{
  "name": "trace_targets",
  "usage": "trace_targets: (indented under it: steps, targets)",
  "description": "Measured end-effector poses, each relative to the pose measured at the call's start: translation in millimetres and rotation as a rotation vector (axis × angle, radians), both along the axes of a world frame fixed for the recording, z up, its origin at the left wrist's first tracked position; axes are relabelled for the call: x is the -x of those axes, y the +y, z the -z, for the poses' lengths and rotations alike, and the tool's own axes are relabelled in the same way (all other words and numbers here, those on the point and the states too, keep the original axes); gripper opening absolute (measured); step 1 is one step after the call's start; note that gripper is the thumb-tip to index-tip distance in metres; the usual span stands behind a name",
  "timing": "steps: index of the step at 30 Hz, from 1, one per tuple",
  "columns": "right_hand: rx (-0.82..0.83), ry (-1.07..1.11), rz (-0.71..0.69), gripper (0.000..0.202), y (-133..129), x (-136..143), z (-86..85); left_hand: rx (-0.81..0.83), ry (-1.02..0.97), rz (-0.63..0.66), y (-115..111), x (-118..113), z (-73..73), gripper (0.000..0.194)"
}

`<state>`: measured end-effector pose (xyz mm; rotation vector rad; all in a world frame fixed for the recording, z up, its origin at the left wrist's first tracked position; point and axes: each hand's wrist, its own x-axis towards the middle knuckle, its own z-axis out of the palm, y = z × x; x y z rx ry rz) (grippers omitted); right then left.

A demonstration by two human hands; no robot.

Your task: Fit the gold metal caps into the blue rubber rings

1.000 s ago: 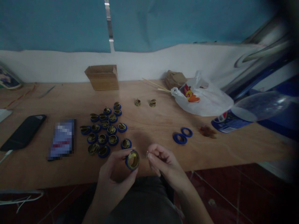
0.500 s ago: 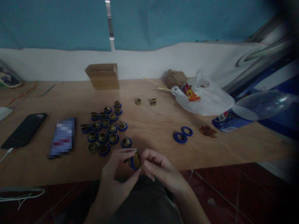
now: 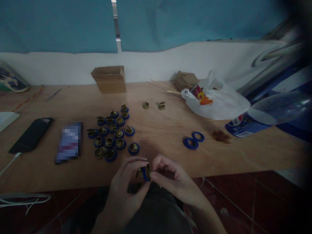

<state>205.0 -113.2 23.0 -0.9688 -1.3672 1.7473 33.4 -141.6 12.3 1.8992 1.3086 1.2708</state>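
Note:
A brass piece with a blue ring (image 3: 147, 172) is pinched between the thumb and fingers of my left hand (image 3: 129, 182), over the table's front edge. My right hand (image 3: 174, 178) is closed beside its right face, thumb tip close to the piece; anything between those fingertips is too small to make out. Several similar brass pieces in blue rings (image 3: 119, 134) lie to the left beyond my hands. Two brass pieces without rings (image 3: 162, 105) sit farther back. Loose blue rings (image 3: 190, 143) lie to the right.
An open cardboard box (image 3: 110, 81) stands near the wall. A black phone (image 3: 31, 135) and a blurred-out item (image 3: 69, 142) lie at the left. At the right are a plastic bag (image 3: 216, 104), a crumpled brown packet (image 3: 186, 80), a bottle (image 3: 265, 113) and a reddish-brown item (image 3: 220, 136).
The view has shifted slightly, so everything appears a little farther right. The held piece has turned a little in my left hand, and my right thumb is closer to its face.

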Motion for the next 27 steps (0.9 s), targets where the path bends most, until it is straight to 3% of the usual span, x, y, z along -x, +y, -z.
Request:
trace_targets:
  steps: [7, 11, 19, 27]
  targets:
    - [-0.307, -0.232, -0.065, 0.012, 1.5, -7.1, -17.8, -0.027, -0.007, -0.057, -1.4, -5.9, 0.3, 0.041]
    - [-0.446, -0.324, -0.076, 0.013, 5.1, -9.0, -25.9, -0.072, -0.033, -0.103, -4.2, -7.6, 1.7, 0.052]
    - [-0.710, -0.498, -0.211, 0.010, 11.6, -4.7, -49.6, -0.219, 0.127, -0.149, -2.8, -1.5, -11.1, 0.052]
    - [-0.948, -0.626, -0.237, 0.009, 10.9, 1.3, -61.7, -0.293, 0.060, -0.043, 0.4, 3.7, -10.1, 0.059]
